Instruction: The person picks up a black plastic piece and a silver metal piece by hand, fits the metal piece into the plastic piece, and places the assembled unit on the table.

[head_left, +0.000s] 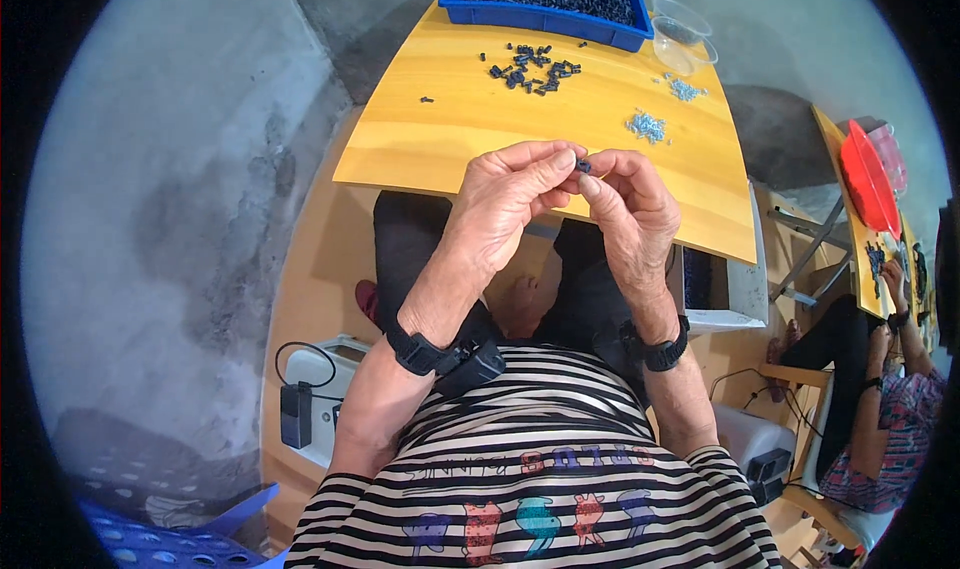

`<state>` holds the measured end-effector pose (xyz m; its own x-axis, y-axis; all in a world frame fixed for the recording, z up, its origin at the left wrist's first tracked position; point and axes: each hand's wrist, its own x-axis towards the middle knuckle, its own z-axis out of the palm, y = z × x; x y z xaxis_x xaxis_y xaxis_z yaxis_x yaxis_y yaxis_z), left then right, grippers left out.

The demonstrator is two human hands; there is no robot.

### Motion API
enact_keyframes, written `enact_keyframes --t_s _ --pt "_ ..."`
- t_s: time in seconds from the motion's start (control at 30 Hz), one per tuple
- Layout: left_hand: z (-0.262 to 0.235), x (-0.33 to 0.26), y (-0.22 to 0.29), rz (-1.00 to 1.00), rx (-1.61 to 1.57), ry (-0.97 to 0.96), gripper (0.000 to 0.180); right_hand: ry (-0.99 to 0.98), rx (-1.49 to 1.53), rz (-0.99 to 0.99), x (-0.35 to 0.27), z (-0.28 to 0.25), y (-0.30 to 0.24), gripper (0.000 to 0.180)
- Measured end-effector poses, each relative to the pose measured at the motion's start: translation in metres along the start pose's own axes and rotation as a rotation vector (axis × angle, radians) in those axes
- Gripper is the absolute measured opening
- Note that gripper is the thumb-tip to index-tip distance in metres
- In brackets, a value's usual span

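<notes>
Over the near edge of the yellow wooden table [420, 119], my two hands meet around a small black part [583, 167]. My left hand [515, 184] pinches it between thumb and fingertips. From the other side, my right hand [632, 201] closes its thumb and index finger on the same part. The fingertips cover most of it, so its exact kind cannot be made out. Beyond the hands lies a loose group of small black cylindrical parts [518, 77]. To the right are two small heaps of light-blue pieces, a nearer heap [647, 126] and a farther heap [685, 90].
A blue tray [545, 21] full of black parts stands at the table's far edge, beside clear plastic cups [690, 54]. Below the table at right is a white box [725, 316]. Farther right, another person [890, 429] sits at a table with a red basin [868, 181].
</notes>
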<state>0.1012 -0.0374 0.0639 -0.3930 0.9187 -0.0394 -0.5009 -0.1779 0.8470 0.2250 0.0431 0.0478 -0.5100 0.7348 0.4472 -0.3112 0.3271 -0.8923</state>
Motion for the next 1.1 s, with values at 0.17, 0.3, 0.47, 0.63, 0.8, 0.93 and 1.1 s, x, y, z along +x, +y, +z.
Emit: enact_keyframes --t_s 0.17,0.3,0.47,0.63,0.8,0.93,1.1 --pt "0.002 -0.009 0.001 -0.016 -0.057 -0.059 0.021 0.011 0.049 -0.071 -0.005 0.004 -0.007 0.014" --pt "0.004 -0.013 0.002 -0.019 -0.041 -0.060 0.021 0.023 -0.004 -0.101 -0.009 0.002 -0.010 0.014" --pt "0.010 -0.017 0.002 0.023 0.049 -0.060 0.020 0.054 -0.005 -0.133 -0.011 0.000 -0.013 0.012" --pt "0.012 -0.018 0.001 0.067 0.133 -0.106 0.021 0.082 -0.297 -0.394 -0.007 -0.008 -0.018 0.014" --pt "0.004 -0.016 -0.002 0.026 0.155 -0.178 0.022 0.061 -0.412 -0.435 -0.010 -0.009 -0.023 0.017" --pt "-0.001 -0.017 -0.005 -0.061 0.030 -0.207 0.021 0.031 -0.440 -0.465 -0.014 -0.009 -0.025 0.022" --pt "-0.005 -0.015 -0.010 -0.117 -0.028 -0.180 0.020 -0.069 -0.509 -0.550 -0.006 -0.021 -0.025 0.026"
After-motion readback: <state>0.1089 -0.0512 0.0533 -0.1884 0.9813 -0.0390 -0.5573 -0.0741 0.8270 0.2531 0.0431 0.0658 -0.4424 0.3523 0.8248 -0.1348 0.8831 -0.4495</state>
